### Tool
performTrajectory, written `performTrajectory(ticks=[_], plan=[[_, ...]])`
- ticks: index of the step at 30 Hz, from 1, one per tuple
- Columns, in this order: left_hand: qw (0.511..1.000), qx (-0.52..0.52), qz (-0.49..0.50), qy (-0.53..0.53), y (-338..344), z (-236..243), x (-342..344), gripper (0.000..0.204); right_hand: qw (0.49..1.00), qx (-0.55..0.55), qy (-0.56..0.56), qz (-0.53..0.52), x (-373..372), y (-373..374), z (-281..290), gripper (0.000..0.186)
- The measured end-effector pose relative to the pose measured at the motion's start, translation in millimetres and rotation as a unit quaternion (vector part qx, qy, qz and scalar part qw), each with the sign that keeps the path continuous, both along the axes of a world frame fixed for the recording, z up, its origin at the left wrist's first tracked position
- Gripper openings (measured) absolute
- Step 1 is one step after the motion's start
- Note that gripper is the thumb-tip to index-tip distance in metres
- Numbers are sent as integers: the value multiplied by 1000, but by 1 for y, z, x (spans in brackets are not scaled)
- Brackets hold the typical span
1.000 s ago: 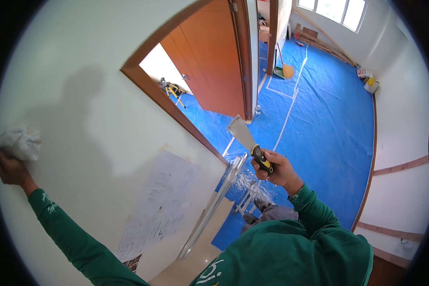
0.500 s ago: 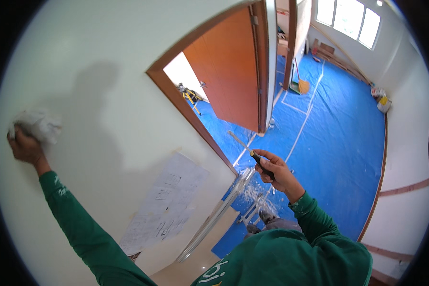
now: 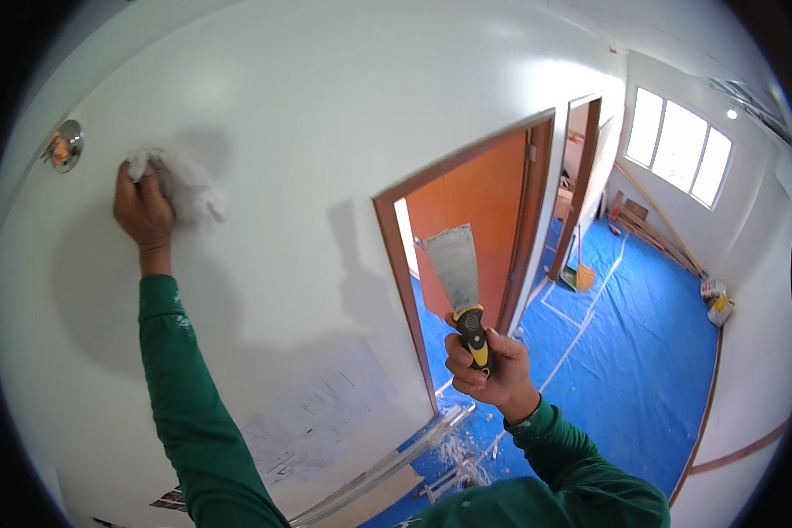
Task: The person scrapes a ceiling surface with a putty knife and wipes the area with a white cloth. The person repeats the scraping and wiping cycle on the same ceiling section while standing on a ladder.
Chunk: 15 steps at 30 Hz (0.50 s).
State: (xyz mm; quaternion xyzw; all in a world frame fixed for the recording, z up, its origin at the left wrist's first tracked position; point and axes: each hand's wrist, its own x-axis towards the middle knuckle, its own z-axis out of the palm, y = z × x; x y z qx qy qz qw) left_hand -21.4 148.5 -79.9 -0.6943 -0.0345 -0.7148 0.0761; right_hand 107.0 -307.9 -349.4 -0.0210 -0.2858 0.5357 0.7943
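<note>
My left hand (image 3: 145, 211) is closed on a crumpled white rag (image 3: 187, 189), held against the white wall (image 3: 282, 132). Near it, at the upper left, is a round metal fitting (image 3: 64, 146) with something orange inside. My right hand (image 3: 493, 368) grips a putty knife (image 3: 457, 271) by its black and yellow handle. The wide metal blade points up, its flat face showing, with whitish residue along the tip. That blade is held in front of the doorway, apart from the wall. Paper sheets with drawn lines (image 3: 321, 418) are fixed to the wall below my left arm.
An orange-brown door (image 3: 493, 189) stands in a brown frame. Blue sheeting (image 3: 651, 326) covers the floor. Metal profiles (image 3: 387, 471) lie along the wall's foot beside white debris (image 3: 456, 444). A broom (image 3: 584, 277), containers (image 3: 718, 301) and wood planks (image 3: 647, 231) are farther off.
My left hand with the rag has moved up and right in view. My right hand has turned the putty knife upright, its blade now face-on. The view has shifted, showing the round fitting fully.
</note>
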Motion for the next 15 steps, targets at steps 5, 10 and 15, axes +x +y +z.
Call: performTrajectory(ticks=[5, 10, 15], plan=[[1000, 13, 7, 11, -3, -1, -2, 22, 932, -155, -264, -193, 9, 15, 93, 48], [998, 37, -42, -5, -15, 0, -5, 16, 559, -252, -604, -510, 20, 26, 241, 45], [996, 59, -65, -19, -20, 1, -8, 15, 355, -139, -690, -616, 11, 27, 350, 38]])
